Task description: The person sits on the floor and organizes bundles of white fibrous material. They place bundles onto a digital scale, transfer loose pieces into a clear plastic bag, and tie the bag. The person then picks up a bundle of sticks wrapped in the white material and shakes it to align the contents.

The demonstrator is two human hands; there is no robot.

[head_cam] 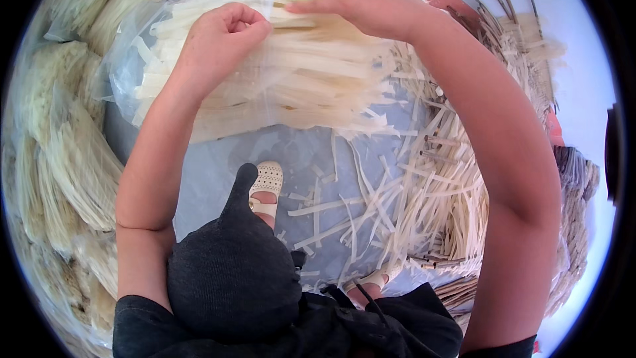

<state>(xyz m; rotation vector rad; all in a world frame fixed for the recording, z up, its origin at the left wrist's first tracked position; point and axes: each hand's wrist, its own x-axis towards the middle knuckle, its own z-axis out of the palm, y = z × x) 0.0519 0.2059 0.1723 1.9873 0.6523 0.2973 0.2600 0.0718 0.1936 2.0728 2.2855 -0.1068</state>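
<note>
A wide bundle of pale, flat plant-fibre strips point(308, 79) lies across the upper middle, with a band of clear plastic point(271, 74) around it. My left hand point(223, 35) is over the bundle's upper left part, its fingers curled and thumb against the index finger beside the band. Whether something thin is pinched there cannot be told. My right hand point(365, 5) is over the upper right part, index finger stretched left towards the band, somewhat blurred, with nothing seen in its grasp. A clear plastic bag point(124, 79) lies around the bundle's left end.
Bagged fibre bundles point(69, 144) line the left side. Loose strips point(357, 214) lie scattered on the grey floor point(213, 174). At right are a heap of strips point(462, 199) and thin sticks point(507, 5). A dark cloth-covered rounded shape point(233, 278) blocks part of the lower view.
</note>
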